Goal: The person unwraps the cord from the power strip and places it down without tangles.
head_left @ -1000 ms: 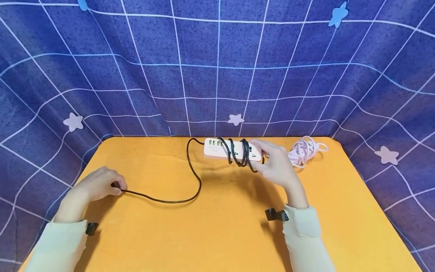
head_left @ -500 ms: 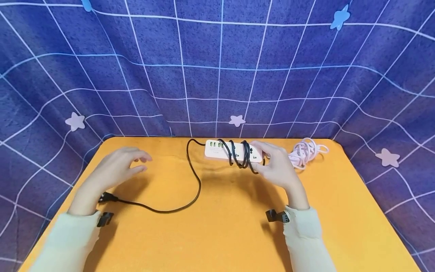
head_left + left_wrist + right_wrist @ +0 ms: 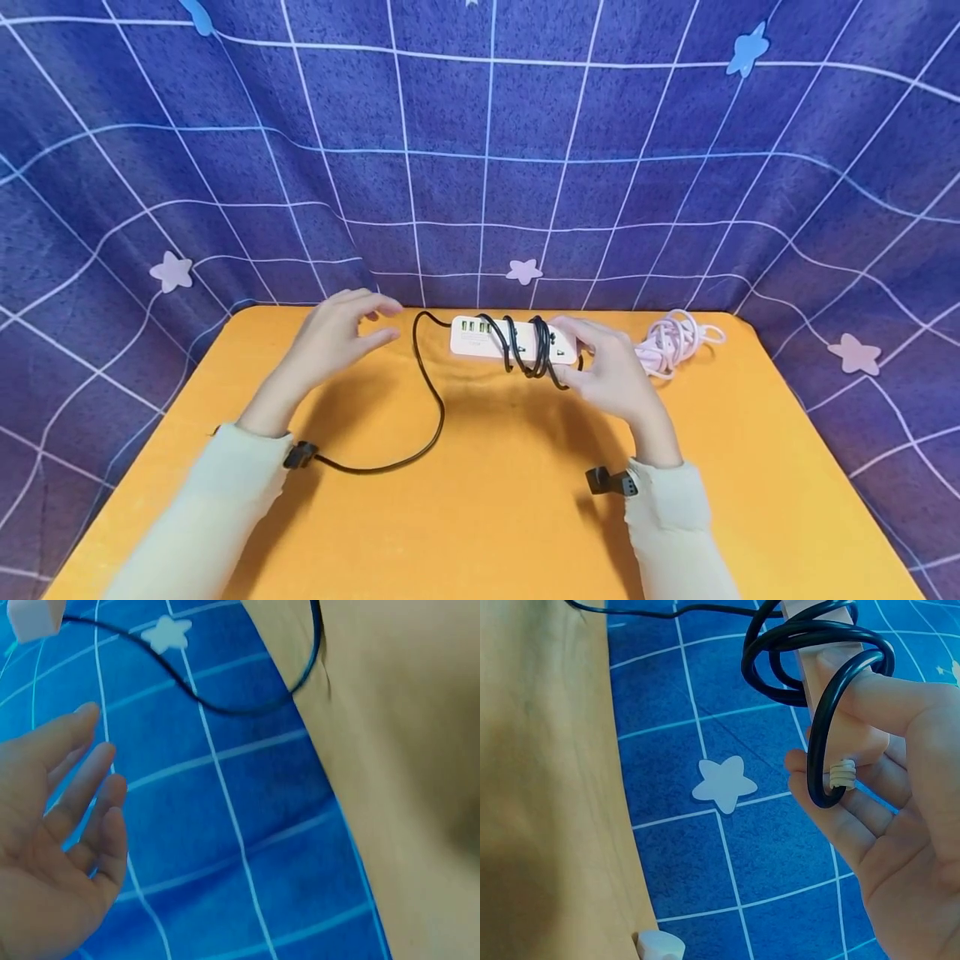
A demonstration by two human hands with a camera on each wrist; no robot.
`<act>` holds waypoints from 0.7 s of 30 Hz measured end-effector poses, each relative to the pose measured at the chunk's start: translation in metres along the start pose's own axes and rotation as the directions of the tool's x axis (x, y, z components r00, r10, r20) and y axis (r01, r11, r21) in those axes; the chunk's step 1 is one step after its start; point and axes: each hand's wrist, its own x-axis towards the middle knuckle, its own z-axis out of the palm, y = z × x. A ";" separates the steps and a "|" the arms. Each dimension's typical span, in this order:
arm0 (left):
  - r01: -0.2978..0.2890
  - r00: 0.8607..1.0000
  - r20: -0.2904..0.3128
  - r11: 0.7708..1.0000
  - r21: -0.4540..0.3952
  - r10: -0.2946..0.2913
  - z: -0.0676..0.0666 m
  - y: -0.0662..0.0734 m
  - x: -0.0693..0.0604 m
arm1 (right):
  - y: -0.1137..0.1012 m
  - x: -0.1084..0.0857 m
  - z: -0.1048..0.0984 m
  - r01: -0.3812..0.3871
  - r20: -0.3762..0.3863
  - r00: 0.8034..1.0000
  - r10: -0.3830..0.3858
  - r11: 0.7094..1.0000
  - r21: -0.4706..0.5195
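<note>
My right hand [image 3: 611, 371] grips the right end of a white power strip [image 3: 483, 340], thumb on one side and fingers on the other. Several loops of black cord [image 3: 821, 634] wrap the strip near that hand. From the strip's left end the free black cord [image 3: 441, 408] curves down across the table to my left forearm, which mostly hides its plug. With nothing in it, my left hand [image 3: 330, 337] hovers left of the strip, fingers loosely bent and thumb apart. In the left wrist view, the left hand [image 3: 60, 832] is well away from the strip's end [image 3: 36, 619].
A bundled pale pink cord [image 3: 671, 342] lies at the table's back right, just behind my right hand. The yellow table [image 3: 480, 517] ends at a blue grid-patterned curtain [image 3: 450, 183] with stars. Each wrist wears a small black camera [image 3: 600, 480].
My left hand has let go of the black cord's plug end, then risen and moved right toward the power strip. The right hand and strip have stayed almost still.
</note>
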 end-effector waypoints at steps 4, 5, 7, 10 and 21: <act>-0.020 0.999 0.030 0.999 -0.042 0.021 0.017 0.006 0.014 | 0.001 -0.001 0.001 -0.002 0.001 1.000 0.002 1.000 -0.002; -0.017 0.999 0.044 0.998 -0.053 0.019 0.020 0.007 0.017 | 0.001 -0.001 0.002 0.000 0.000 1.000 0.000 1.000 -0.002; -0.008 0.997 0.071 0.997 -0.071 0.013 0.027 0.008 0.022 | 0.000 -0.001 0.001 0.005 -0.001 1.000 -0.005 1.000 -0.001; 0.010 0.994 0.110 0.996 -0.086 0.000 0.037 0.008 0.026 | 0.000 -0.001 0.001 0.012 0.001 1.000 -0.012 1.000 -0.001; -0.089 0.972 0.207 0.991 -0.098 0.108 0.060 0.010 0.035 | 0.000 0.000 0.001 -0.010 0.011 1.000 0.010 1.000 0.009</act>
